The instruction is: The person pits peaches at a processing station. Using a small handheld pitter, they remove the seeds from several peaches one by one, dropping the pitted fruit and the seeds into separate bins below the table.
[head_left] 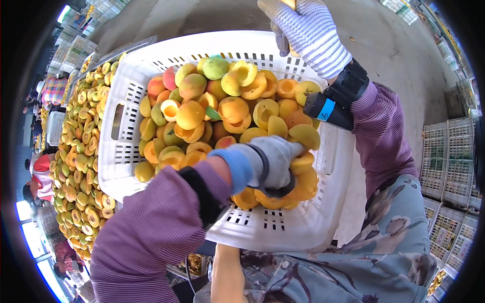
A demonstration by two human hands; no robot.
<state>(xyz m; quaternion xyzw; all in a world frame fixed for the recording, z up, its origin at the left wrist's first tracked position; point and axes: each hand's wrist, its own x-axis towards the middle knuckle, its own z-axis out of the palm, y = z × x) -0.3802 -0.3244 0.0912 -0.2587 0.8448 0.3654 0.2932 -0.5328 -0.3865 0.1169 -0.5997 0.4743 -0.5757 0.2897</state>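
My left hand (275,164), in a grey glove with a blue cuff, reaches into a white plastic basket (217,43). Its fingers and thumb close around a yellow peach half (302,164) at the basket's right side; some fingertips are hidden among the fruit. Whole and halved peaches (189,115) fill the basket, several of the halves with hollow centres. Above the basket's far right corner, my right hand (308,35) wears a striped white-and-purple glove. Its fingers are wrapped round a pale, handle-like piece (289,3), mostly hidden by the hand.
A long heap of halved peaches (81,166) lies left of the basket. Stacked plastic crates (447,161) stand at the right, with more crates at the far left. Other people (43,174) are along the left edge. The basket rests near my lap.
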